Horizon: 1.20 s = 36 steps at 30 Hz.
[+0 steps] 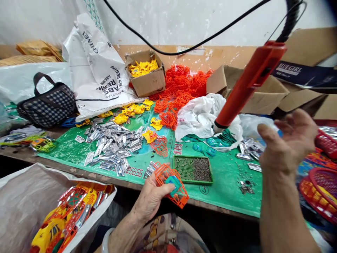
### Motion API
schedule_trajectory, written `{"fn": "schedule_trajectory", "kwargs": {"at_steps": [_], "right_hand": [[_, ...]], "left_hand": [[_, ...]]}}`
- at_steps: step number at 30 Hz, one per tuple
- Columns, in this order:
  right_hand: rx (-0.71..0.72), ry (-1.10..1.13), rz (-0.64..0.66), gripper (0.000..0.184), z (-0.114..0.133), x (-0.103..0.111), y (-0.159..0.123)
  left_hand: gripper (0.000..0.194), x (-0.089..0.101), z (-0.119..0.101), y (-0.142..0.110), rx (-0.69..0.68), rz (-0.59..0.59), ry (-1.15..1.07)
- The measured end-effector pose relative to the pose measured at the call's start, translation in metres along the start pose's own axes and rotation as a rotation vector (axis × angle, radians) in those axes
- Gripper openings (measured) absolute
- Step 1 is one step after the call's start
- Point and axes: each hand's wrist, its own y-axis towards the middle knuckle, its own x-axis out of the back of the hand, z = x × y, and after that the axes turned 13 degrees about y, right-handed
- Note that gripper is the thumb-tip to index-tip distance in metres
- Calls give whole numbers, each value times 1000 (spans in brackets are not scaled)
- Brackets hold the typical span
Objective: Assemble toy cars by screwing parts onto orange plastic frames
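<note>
My left hand grips an orange plastic lattice frame near the table's front edge. A teal plastic piece sits in that frame, with my thumb pressed on it. My right hand is raised over the table's right side, fingers apart and nothing in it. Just left of it hangs a red electric screwdriver, tip down, not touched by the hand. Beyond the held frame lies a shallow green tray with small screws heaped in its right half.
Silvery strips lie piled on the green table cover. Behind them are yellow car shells, orange frames and a white bag. An open sack of parts stands front left. Red baskets sit at right.
</note>
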Motion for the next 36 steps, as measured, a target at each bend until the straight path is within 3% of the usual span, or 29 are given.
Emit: {"fn": "schedule_trajectory", "kwargs": {"at_steps": [2, 6, 9, 11, 14, 18, 23, 27, 36], "right_hand": [[-91, 71, 146, 78, -15, -12, 30], [-329, 283, 488, 49, -19, -66, 45], [-528, 454, 547, 46, -6, -101, 33], [-613, 461, 533, 43, 5, -111, 23], [-672, 439, 591, 44, 23, -111, 3], [-643, 360, 655, 59, 38, -100, -36], [-640, 259, 570, 35, 33, -90, -78], [-630, 249, 493, 22, 26, -88, -91], [-615, 306, 394, 30, 20, -88, -98]], "left_hand": [[59, -1, 0, -2, 15, 13, 14], [56, 0, 1, -5, 3, 44, 38], [57, 5, 3, -7, 14, 39, 53], [59, 8, 5, -8, 40, 28, 62], [62, 9, 8, -9, 85, 18, 72], [51, 4, 10, -9, 69, 47, 78], [42, -2, 11, -8, 59, 108, 90], [35, -1, 12, -7, 46, 100, 101], [44, -1, 13, -5, 72, 72, 111]]}}
